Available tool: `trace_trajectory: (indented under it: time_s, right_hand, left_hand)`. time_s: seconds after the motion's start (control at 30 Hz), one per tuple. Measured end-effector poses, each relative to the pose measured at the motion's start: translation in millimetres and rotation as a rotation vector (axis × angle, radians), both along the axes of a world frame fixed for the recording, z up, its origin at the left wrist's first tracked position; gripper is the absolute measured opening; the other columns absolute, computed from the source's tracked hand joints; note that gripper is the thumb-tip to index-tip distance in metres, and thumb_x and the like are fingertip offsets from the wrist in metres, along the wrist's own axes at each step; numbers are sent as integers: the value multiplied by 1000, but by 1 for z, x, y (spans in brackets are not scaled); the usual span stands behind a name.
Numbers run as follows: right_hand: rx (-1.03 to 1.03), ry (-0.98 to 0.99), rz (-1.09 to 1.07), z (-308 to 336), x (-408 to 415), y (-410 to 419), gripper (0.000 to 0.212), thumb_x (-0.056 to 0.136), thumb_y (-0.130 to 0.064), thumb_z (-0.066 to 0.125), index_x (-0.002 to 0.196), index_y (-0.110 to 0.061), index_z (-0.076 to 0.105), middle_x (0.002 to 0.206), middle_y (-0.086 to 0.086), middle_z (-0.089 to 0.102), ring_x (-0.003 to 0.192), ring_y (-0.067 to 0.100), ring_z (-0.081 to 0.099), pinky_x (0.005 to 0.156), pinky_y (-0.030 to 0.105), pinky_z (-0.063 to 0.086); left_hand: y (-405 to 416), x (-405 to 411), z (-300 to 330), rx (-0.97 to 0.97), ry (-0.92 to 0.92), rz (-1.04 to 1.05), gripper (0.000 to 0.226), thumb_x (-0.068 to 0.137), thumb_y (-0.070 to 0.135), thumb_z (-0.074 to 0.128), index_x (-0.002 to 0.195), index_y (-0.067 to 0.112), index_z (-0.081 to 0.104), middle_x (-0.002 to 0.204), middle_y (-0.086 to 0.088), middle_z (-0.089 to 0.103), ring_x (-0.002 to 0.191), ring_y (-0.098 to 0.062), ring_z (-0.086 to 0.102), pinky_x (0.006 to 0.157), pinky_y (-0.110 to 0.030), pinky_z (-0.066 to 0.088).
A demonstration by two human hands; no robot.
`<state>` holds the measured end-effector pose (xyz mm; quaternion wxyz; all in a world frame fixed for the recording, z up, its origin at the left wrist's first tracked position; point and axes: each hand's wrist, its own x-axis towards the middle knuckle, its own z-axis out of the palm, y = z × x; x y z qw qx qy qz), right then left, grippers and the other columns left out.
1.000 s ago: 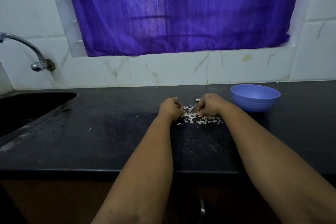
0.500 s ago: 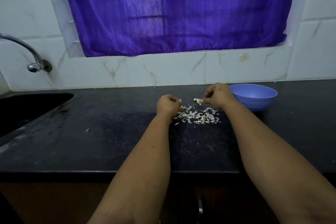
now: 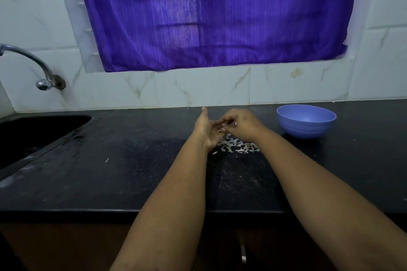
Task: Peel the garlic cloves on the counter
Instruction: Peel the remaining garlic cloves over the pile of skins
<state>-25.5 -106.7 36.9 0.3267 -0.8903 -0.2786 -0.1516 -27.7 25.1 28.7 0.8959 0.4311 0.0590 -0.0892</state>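
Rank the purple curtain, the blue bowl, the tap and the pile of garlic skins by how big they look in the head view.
1. Purple curtain, by far the largest.
2. Blue bowl.
3. Tap, close to the bowl, so unsure.
4. Pile of garlic skins, smallest, partly hidden by the hands.

Home kitchen: sink (image 3: 33,130), tap (image 3: 33,61), counter (image 3: 110,171).

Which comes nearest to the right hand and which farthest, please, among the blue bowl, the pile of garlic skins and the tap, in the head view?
Measured from the right hand:
1. Pile of garlic skins, just below the hand on the counter.
2. Blue bowl, off to its right, apart from it.
3. Tap, far left on the wall above the sink.
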Motion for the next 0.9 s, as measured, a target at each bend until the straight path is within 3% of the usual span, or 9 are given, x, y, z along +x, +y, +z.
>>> trace_trajectory:
  time_s: [0.07,0.2,0.3,0.37,0.47,0.53,0.6,0.7,0.9]
  right_hand:
    - [-41,28,-2,-2,0,4,16,86,-6,69,101,-9,74,94,2,69,84,12,62,79,24,50]
    - [55,-32,-4,-3,3,1,10,89,-8,64,95,-6,72,87,3,68,79,12,58,73,25,44]
    - [157,-21,-73,0,8,-3,13,96,-16,57,95,-8,66,84,-1,62,75,11,52,64,24,38]
    - [181,5,-133,1,11,-10,17,97,-22,56,91,-9,65,77,-4,59,69,9,50,58,19,37]
    - [226,73,-163,0,15,-18,13,95,-21,59,96,-10,65,74,-5,60,65,6,51,56,17,40]
    - [327,168,-144,-1,18,-19,21,96,-17,58,115,-10,62,85,3,64,73,11,56,62,16,45]
    - [405,257,-140,-4,22,-20,29,97,-10,54,125,-5,59,93,9,66,78,13,57,70,20,49]
    - [473,365,-109,-8,23,-19,21,96,-2,52,114,2,63,85,6,64,72,9,58,64,13,51]
    - [573,445,5,-7,15,-11,14,87,0,66,101,1,63,74,6,70,58,4,66,57,15,54]
  left_hand:
    - [1,-3,-1,4,-9,-6,86,98,60,29,129,-19,38,115,-31,56,96,-34,62,91,-33,52]
    - [-2,0,1,92,-58,125,54,104,33,36,129,-15,40,102,-26,58,84,-27,60,69,-28,55]
    - [0,0,-3,993,-184,276,22,99,18,53,112,3,62,101,-15,67,92,-27,64,84,-37,54]
    - [3,-2,-8,1309,-196,420,15,88,22,68,89,7,70,92,-10,71,86,-25,65,78,-34,54]
    - [8,-4,-9,1291,-147,426,14,74,18,83,74,9,72,81,-4,72,76,-18,68,74,-30,57]
    - [9,-4,-7,1350,-133,386,17,71,18,86,78,15,70,95,-4,72,91,-18,67,83,-32,56]
    - [8,-5,-7,1458,-120,368,37,74,31,83,105,20,66,125,-5,58,121,-24,49,95,-33,44]
    - [1,-2,-10,1468,-186,324,59,81,42,73,132,21,52,141,-7,42,132,-29,33,103,-35,35]
    - [-11,5,-13,802,-312,340,17,93,21,63,87,7,70,86,-12,70,80,-21,64,71,-33,53]
